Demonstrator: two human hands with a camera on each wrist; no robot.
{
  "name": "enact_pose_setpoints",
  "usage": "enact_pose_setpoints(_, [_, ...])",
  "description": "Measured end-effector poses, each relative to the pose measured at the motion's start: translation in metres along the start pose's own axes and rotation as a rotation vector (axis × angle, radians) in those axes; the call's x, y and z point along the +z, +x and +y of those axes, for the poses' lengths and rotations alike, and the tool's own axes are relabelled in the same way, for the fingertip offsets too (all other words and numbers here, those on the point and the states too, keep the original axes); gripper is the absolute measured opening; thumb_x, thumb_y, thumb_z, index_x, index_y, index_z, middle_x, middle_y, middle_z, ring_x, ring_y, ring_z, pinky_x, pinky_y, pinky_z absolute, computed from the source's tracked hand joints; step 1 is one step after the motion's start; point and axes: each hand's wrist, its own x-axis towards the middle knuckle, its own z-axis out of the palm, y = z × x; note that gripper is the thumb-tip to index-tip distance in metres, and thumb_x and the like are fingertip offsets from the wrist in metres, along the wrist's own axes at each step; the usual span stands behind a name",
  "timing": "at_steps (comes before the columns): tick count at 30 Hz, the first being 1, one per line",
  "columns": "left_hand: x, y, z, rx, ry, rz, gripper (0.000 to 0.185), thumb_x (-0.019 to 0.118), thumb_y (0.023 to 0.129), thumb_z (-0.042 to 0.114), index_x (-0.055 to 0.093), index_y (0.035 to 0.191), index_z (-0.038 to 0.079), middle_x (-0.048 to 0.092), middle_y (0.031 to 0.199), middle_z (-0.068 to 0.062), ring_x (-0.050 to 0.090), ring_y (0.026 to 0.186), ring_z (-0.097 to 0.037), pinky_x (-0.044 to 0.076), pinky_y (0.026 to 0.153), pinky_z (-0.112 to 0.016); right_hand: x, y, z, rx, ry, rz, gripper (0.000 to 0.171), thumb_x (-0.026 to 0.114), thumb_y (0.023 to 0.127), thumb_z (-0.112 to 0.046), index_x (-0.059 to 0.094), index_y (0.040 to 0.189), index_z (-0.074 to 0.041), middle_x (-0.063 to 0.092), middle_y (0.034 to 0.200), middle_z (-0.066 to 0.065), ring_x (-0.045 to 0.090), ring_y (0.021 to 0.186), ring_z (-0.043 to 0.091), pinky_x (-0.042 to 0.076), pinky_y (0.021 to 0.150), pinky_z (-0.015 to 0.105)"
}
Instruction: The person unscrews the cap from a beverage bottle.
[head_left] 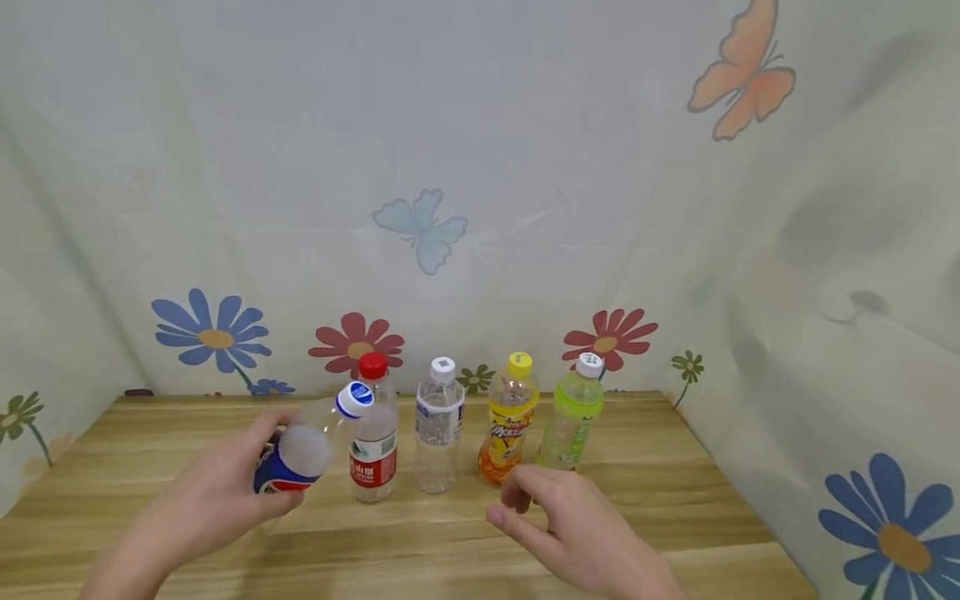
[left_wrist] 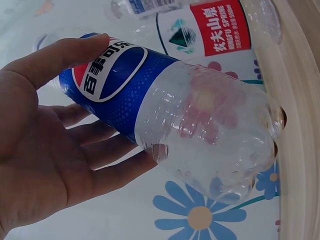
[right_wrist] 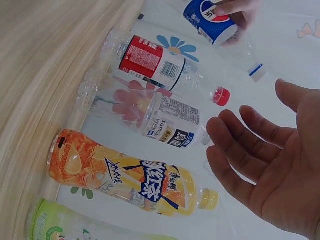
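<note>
My left hand (head_left: pixel 225 479) grips a clear Pepsi bottle (left_wrist: pixel 117 77) by its blue label, thumb on one side and fingers on the other. The bottle is tilted, its blue-and-white cap (head_left: pixel 356 398) toward the right and its base over the wood in the left wrist view. Beside it stands a red-capped water bottle (head_left: pixel 373 454), overlapped by the tilted cap in the head view. My right hand (head_left: pixel 562 517) holds nothing; its fingers are loosely bent in front of the yellow-capped iced tea bottle (head_left: pixel 512 421) and the green-labelled bottle (head_left: pixel 573 417).
A clear bottle with a white cap (head_left: pixel 440 425) stands between the red-capped and yellow-capped ones. All the standing bottles form a row on the wooden table (head_left: pixel 390 558). Behind and on both sides hangs a pale curtain (head_left: pixel 525 167) with flowers and butterflies.
</note>
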Motion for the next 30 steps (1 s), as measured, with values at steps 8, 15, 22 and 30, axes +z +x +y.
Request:
enact_pose_setpoints(8, [0.003, -0.007, 0.016, 0.047, -0.011, -0.017, 0.083, 0.095, 0.073, 0.028, 0.05, 0.14, 0.006, 0.063, 0.129, -0.015, 0.065, 0.107, -0.034, 0.061, 0.079, -0.054, 0.003, 0.002, -0.002, -0.035, 0.051, 0.047, 0.01, 0.063, 0.103, -0.04, 0.061, 0.1, -0.031, 0.061, 0.087, -0.021, 0.06, 0.08, 0.001, 0.055, 0.067, 0.023])
enact_pose_setpoints(15, [0.011, -0.008, 0.027, 0.035, 0.0, -0.058, 0.081, 0.096, 0.071, 0.027, 0.052, 0.137, 0.011, 0.064, 0.127, -0.009, 0.064, 0.108, -0.031, 0.062, 0.079, -0.051, 0.004, 0.004, -0.004, 0.022, 0.115, 0.018, 0.02, 0.063, 0.102, -0.044, 0.062, 0.111, -0.027, 0.063, 0.097, -0.018, 0.06, 0.084, 0.004, 0.056, 0.07, 0.025])
enact_pose_setpoints(22, [0.017, -0.012, 0.037, 0.0, 0.0, -0.103, 0.082, 0.095, 0.073, 0.026, 0.052, 0.141, 0.013, 0.062, 0.131, -0.008, 0.063, 0.111, -0.031, 0.06, 0.082, -0.054, 0.007, 0.003, -0.007, 0.02, 0.153, 0.058, 0.03, 0.067, 0.101, -0.039, 0.06, 0.126, -0.024, 0.061, 0.109, -0.015, 0.061, 0.088, 0.01, 0.056, 0.07, 0.026])
enact_pose_setpoints(30, [0.029, -0.017, 0.056, -0.008, 0.015, -0.152, 0.08, 0.094, 0.074, 0.026, 0.054, 0.142, 0.02, 0.061, 0.135, -0.006, 0.063, 0.113, -0.029, 0.058, 0.088, -0.054, 0.012, 0.0, -0.014, -0.002, 0.28, 0.084, 0.039, 0.065, 0.103, -0.029, 0.055, 0.139, -0.02, 0.063, 0.117, -0.008, 0.062, 0.092, 0.011, 0.059, 0.076, 0.028])
